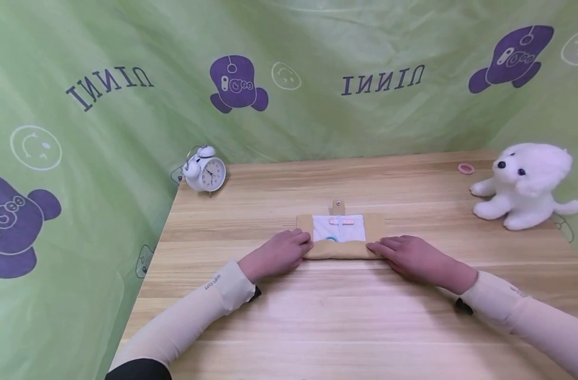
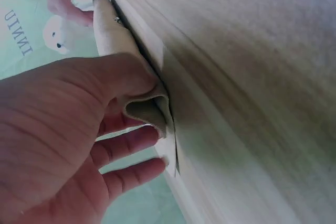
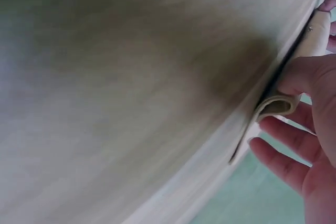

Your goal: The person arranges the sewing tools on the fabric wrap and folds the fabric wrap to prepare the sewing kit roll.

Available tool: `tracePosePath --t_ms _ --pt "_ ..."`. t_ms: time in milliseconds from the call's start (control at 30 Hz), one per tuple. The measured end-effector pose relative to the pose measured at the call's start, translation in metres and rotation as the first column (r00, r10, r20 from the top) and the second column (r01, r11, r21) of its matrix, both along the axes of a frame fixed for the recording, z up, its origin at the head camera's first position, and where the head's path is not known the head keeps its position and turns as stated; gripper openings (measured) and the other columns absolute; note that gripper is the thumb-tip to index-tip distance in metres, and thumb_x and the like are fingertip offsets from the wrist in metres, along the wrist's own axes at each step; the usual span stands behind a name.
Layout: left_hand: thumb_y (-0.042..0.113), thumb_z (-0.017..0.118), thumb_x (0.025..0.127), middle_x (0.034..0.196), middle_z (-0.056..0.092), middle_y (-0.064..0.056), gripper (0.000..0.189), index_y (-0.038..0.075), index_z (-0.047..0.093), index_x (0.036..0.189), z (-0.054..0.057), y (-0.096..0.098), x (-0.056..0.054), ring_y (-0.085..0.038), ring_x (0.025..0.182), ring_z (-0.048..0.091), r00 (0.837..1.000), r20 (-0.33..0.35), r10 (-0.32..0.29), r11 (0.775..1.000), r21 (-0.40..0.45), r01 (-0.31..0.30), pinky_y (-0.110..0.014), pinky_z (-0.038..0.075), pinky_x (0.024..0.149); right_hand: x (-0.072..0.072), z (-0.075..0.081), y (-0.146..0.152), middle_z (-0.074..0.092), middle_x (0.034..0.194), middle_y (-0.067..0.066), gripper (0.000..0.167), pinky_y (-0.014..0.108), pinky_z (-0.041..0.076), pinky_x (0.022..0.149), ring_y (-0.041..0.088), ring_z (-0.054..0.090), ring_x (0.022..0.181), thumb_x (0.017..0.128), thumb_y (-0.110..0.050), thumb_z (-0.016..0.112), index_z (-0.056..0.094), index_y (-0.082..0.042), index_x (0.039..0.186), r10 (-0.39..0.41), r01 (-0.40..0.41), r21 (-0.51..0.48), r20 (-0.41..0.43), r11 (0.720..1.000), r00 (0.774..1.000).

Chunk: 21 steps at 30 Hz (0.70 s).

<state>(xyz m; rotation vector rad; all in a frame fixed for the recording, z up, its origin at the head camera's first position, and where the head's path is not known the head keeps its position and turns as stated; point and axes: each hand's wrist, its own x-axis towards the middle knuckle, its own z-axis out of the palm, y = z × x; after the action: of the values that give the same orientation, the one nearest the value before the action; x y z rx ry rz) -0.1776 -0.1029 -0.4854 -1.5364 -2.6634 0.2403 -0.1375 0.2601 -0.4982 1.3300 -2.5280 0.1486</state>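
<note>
A tan fabric roll-up pouch (image 1: 375, 227) lies on the table, its near edge folded over. White lining shows inside, with a small pink-and-white strip (image 1: 347, 222) and part of a blue ring (image 1: 332, 239) peeking past the fold. A tab with a metal snap (image 1: 338, 203) sticks out at the far side. My left hand (image 1: 280, 254) pinches the fold's left end, thumb in front and fingers behind. At the right end, my right hand (image 1: 414, 258) grips the same fold. Both wrist views show the fold's open loop (image 2: 147, 109) at its ends.
On the wooden table (image 1: 317, 327), a white alarm clock (image 1: 206, 171) stands at the back left. A white plush dog (image 1: 531, 184) sits at the right, with a pink ring (image 1: 466, 168) beside it. A green printed curtain (image 1: 312, 126) hangs behind.
</note>
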Motion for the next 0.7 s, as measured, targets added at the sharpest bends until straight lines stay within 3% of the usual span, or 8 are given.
tracePosePath --t_ms 100,233,367,500,700 --pt "0.013 0.054 0.101 0.115 0.067 0.0 0.038 0.015 0.06 0.138 0.004 -0.001 0.0 -0.016 0.102 0.063 0.998 0.061 0.011 1.0 0.011 -0.012 -0.031 0.054 0.089 0.0 0.003 -0.003 0.076 0.099 0.007 0.052 0.038 0.059 0.071 0.02 0.074 0.087 0.078 -0.007 0.076 0.063 -0.006 0.128 0.004 -0.004 0.009 -0.014 1.0 1.0" --pt "0.013 0.052 0.103 0.111 0.073 -0.002 0.039 0.017 0.057 0.142 0.01 -0.004 0.0 -0.016 0.101 0.069 0.991 0.129 0.039 0.999 0.027 -0.043 -0.033 0.057 0.087 -0.003 0.007 -0.007 0.076 0.094 0.002 0.046 0.033 0.057 0.064 0.014 0.071 0.075 0.081 -0.007 0.075 0.064 -0.008 0.126 -0.036 0.035 0.012 0.039 0.999 0.999" --pt "0.011 0.052 0.102 0.102 0.074 -0.002 0.042 0.021 0.056 0.143 0.012 -0.005 0.0 -0.015 0.092 0.071 0.987 0.147 0.061 0.996 0.055 -0.07 -0.033 0.059 0.078 -0.007 0.011 -0.009 0.074 0.092 -0.001 0.043 0.033 0.055 0.061 0.012 0.067 0.069 0.083 -0.006 0.071 0.066 -0.009 0.126 -0.077 0.077 0.007 0.097 0.997 0.992" --pt "0.007 0.054 0.099 0.105 0.074 -0.001 0.051 0.025 0.052 0.146 0.012 -0.006 0.001 -0.016 0.094 0.07 0.985 0.158 0.068 0.994 0.073 -0.08 -0.033 0.059 0.079 -0.009 0.009 -0.009 0.073 0.091 -0.002 0.042 0.032 0.054 0.06 0.009 0.066 0.068 0.084 -0.014 0.075 0.067 -0.01 0.126 -0.063 0.063 0.003 0.092 0.998 0.994" --pt "0.011 0.052 0.101 0.094 0.076 0.0 0.034 0.02 0.064 0.132 0.011 -0.006 -0.001 -0.014 0.085 0.072 0.986 0.154 0.059 0.993 0.093 -0.074 -0.033 0.059 0.071 -0.015 0.009 -0.007 0.079 0.094 0.003 0.034 0.034 0.059 0.064 0.015 0.075 0.076 0.086 -0.012 0.074 0.073 -0.012 0.12 -0.062 0.07 -0.076 0.103 0.995 0.993"
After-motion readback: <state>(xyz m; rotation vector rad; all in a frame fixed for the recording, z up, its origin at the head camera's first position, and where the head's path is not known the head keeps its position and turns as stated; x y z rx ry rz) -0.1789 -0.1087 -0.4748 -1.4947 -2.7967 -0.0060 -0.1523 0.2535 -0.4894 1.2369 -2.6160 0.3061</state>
